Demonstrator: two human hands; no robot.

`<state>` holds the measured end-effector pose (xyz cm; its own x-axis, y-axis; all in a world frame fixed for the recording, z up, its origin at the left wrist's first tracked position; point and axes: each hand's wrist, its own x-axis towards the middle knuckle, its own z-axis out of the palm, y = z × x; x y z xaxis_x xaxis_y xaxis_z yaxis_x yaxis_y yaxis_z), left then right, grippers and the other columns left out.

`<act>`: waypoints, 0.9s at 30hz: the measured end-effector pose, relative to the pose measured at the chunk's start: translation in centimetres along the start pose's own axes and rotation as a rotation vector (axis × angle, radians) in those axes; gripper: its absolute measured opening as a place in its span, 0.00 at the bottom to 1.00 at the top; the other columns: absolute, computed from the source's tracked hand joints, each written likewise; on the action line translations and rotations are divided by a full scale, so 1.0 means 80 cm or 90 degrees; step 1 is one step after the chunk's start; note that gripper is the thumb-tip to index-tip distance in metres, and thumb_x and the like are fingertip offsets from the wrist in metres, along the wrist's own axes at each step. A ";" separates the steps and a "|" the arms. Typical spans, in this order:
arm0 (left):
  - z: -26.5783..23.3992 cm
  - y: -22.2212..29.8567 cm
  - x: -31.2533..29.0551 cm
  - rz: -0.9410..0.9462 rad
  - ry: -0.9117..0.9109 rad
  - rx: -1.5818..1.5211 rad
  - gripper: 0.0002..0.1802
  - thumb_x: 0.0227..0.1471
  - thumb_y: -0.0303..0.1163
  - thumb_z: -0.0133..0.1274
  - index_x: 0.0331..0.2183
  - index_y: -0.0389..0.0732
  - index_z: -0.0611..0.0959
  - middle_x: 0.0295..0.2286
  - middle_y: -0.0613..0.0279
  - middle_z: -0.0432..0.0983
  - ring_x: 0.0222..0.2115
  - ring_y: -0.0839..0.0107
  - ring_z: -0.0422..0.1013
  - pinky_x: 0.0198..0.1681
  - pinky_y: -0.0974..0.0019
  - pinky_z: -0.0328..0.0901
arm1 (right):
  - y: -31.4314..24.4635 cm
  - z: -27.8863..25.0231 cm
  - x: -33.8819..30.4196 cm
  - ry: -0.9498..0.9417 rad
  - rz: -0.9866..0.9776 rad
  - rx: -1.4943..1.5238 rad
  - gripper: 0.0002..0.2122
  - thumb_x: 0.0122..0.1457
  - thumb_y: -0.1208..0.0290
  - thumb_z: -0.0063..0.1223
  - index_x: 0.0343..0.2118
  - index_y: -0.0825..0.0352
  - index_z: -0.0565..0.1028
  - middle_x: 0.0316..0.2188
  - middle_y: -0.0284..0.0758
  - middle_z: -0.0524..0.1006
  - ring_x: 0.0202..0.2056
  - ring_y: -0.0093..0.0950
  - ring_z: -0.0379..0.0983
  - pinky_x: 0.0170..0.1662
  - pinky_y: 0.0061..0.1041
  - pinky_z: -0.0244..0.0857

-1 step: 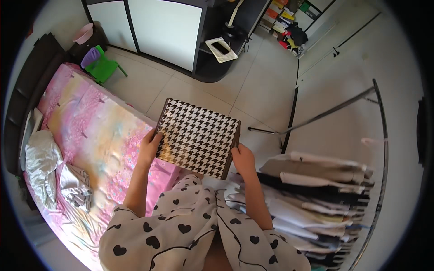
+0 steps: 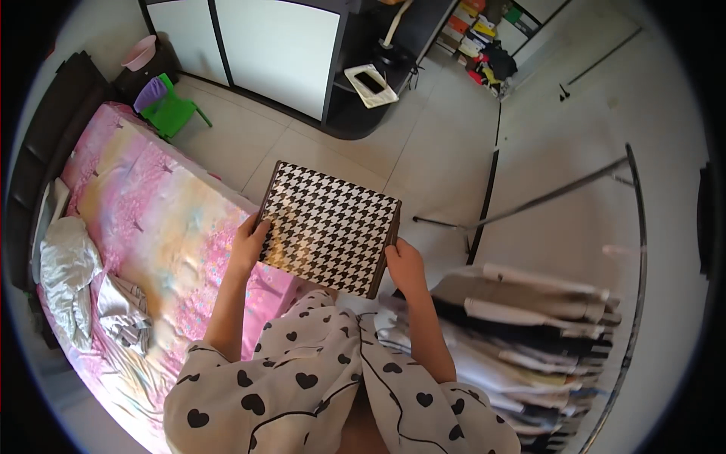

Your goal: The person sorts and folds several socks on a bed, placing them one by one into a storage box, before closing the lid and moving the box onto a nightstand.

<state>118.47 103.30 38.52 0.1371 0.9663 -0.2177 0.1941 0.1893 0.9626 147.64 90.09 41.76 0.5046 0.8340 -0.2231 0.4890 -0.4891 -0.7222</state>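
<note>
In front of my body I carry a box (image 2: 329,227) with a black-and-white houndstooth top and dark brown edges. It is tilted slightly, its right side lower than its left. My left hand (image 2: 249,240) grips the left edge, thumb lying over the top. At the right edge, my right hand (image 2: 403,265) is closed around the side, with its fingertips partly hidden. The underside of the box does not show.
A bed (image 2: 125,197) with a pink floral sheet lies on the left. Clothes hang from a metal rack (image 2: 639,242) on the right. Ahead stand a white-doored cabinet (image 2: 276,53) and a green chair (image 2: 172,110). Tiled floor (image 2: 318,151) lies between bed and rack.
The view has shifted very slightly, and the rack and hanging clothes appear a little lower. Both hands keep the same hold on the box.
</note>
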 end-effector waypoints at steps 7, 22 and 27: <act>0.055 0.071 0.166 0.009 0.067 -0.046 0.23 0.59 0.38 0.51 0.51 0.34 0.77 0.39 0.58 0.80 0.40 0.73 0.73 0.47 0.69 0.66 | -0.055 -0.041 0.210 -0.067 -0.037 -0.026 0.13 0.62 0.66 0.42 0.33 0.72 0.73 0.25 0.46 0.76 0.27 0.41 0.71 0.34 0.37 0.65; 0.037 0.191 0.456 -0.026 0.365 -0.057 0.24 0.59 0.40 0.51 0.51 0.34 0.75 0.36 0.57 0.79 0.38 0.73 0.72 0.45 0.67 0.65 | -0.291 0.025 0.660 -0.282 -0.315 -0.020 0.11 0.60 0.68 0.44 0.34 0.70 0.75 0.22 0.44 0.75 0.25 0.41 0.72 0.32 0.37 0.64; -0.010 0.187 0.518 -0.043 0.534 -0.053 0.23 0.58 0.39 0.52 0.50 0.34 0.75 0.35 0.57 0.79 0.36 0.72 0.72 0.44 0.67 0.66 | -0.422 0.115 0.755 -0.392 -0.374 -0.019 0.11 0.60 0.67 0.44 0.34 0.71 0.74 0.23 0.45 0.75 0.25 0.41 0.72 0.32 0.36 0.64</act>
<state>126.24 146.29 44.00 -0.6447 0.7557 -0.1155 0.0990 0.2324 0.9676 155.04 159.30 46.66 -0.3092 0.9406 -0.1401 0.5735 0.0670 -0.8164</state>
